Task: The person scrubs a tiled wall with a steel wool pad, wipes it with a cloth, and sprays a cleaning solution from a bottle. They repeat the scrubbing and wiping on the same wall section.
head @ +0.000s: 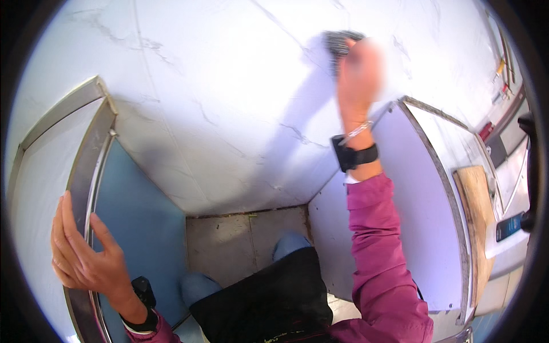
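Observation:
My right hand (359, 73), blurred by motion, holds a dark grey scouring pad (336, 45) against the white marble-look tiled wall (231, 85). A black strap with a box and a chain bracelet circle that wrist. My left hand (88, 253) lies with fingers spread on the metal edge (83, 158) of the counter at the left. Nothing is held in it. Beneath that edge stands a blue panel (141, 223).
A pale side panel (422, 223) stands at the right, under a counter with a wooden board (474, 214). Beyond lies a phone (509, 227). Below me are my covered shoes (291, 245) on a tiled floor (231, 240) with debris along the wall.

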`<action>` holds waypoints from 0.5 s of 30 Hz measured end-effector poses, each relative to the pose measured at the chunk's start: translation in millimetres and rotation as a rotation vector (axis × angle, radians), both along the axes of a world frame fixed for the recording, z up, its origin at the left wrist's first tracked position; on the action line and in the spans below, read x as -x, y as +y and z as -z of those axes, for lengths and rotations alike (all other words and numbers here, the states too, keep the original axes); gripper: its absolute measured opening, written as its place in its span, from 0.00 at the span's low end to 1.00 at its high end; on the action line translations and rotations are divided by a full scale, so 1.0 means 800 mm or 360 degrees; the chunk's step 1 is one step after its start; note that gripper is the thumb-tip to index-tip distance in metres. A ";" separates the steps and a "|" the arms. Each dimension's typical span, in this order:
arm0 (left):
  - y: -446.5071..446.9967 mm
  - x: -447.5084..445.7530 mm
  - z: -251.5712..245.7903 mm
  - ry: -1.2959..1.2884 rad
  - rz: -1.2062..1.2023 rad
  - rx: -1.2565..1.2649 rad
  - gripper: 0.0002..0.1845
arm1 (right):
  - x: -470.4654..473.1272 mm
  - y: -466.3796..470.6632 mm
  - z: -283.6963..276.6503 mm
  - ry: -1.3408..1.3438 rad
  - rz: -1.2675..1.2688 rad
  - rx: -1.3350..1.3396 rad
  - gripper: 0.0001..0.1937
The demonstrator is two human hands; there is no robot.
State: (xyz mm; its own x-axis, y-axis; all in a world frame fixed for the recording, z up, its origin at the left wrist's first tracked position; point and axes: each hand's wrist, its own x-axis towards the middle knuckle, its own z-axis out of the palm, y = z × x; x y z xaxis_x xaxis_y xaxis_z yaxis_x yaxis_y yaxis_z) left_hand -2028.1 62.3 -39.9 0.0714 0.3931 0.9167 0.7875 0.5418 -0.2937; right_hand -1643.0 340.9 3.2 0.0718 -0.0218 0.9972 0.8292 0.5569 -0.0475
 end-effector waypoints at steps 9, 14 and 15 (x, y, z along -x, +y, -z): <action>-0.001 -0.030 -0.004 -0.0217 -0.0008 -0.0015 0.19 | 0.054 -0.053 0.259 -0.0971 -0.0470 0.0911 0.12; -0.005 -0.033 -0.007 -0.0256 0.0020 0.0005 0.19 | 0.054 -0.030 0.044 -0.0239 -0.0220 0.0288 0.11; -0.006 -0.037 -0.006 -0.0310 0.0032 0.0004 0.19 | 0.063 -0.025 -0.011 -0.0128 -0.0199 0.0190 0.11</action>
